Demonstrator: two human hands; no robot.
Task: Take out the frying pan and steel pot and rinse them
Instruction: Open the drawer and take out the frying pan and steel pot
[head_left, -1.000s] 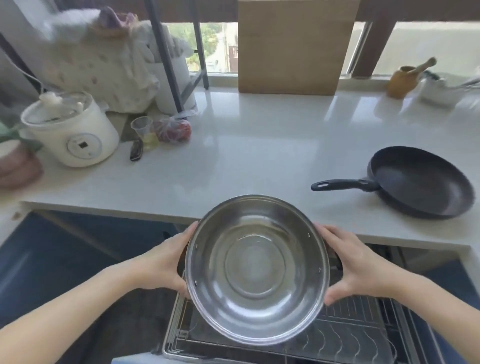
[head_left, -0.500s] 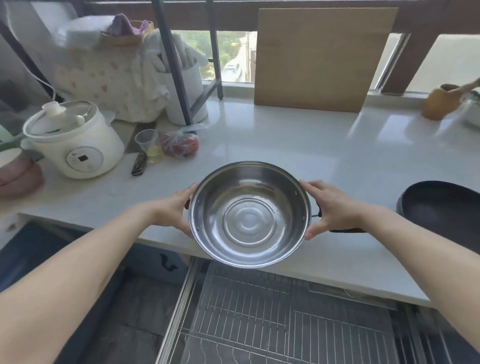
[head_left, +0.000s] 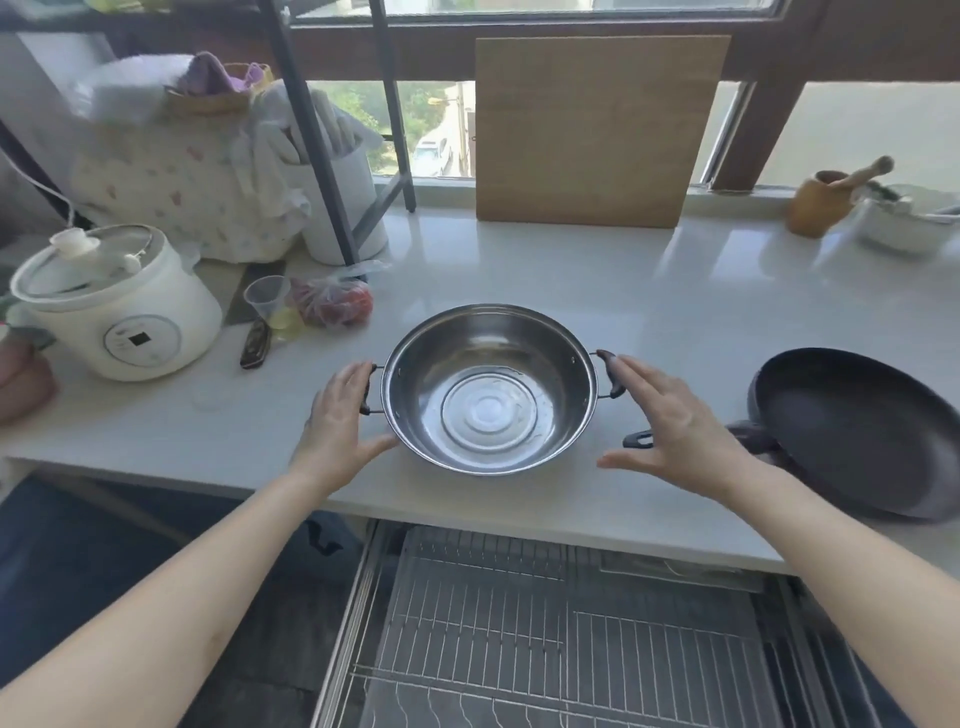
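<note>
The steel pot (head_left: 488, 389) rests upright on the white countertop (head_left: 675, 312), near its front edge, with a black handle on each side. My left hand (head_left: 340, 423) is open, its fingers just touching the left handle. My right hand (head_left: 670, 426) is open and slightly off the right handle. The dark frying pan (head_left: 857, 426) lies on the counter at the right, its black handle partly hidden behind my right hand.
An open drawer with a wire rack (head_left: 545, 634) juts out below the counter. A white rice cooker (head_left: 119, 306), a plastic cup (head_left: 267, 301) and a bag of red fruit (head_left: 335, 301) stand at left. A wooden board (head_left: 592, 130) leans on the window; a mortar (head_left: 826, 200) sits far right.
The pot went up from above the drawer rack and forward onto the counter. Both hands have let go of its handles and opened.
</note>
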